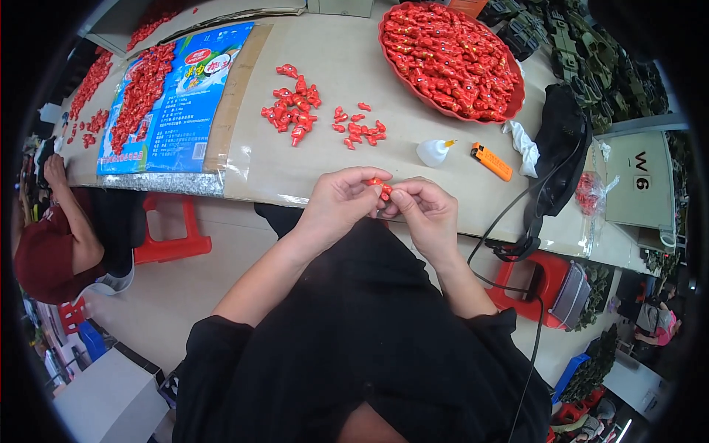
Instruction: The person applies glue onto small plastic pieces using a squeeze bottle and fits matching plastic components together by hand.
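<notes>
Both hands meet just over the table's front edge around a small glossy red plastic figure (382, 188). My left hand (338, 201) pinches it between thumb and fingertips from the left. From the right, my right hand (427, 213) has its thumb and fingers closed on the same figure; its lower part is partly hidden by the fingertips. Beyond my hands lie a loose pile of larger red pieces (294, 107) and, right of it, a pile of smaller red pieces (359, 128). A small white squeeze bottle with a yellow tip (433, 152) stands beside an orange-handled cutter (492, 162).
A red bowl (515, 103) heaped with red figures stands at the back right, near crumpled white tissue (524, 148). A black bag (557, 151) and cable lie at right. Blue printed cardboard (181, 122) holds more red pieces at left. A person (63, 236) sits at far left.
</notes>
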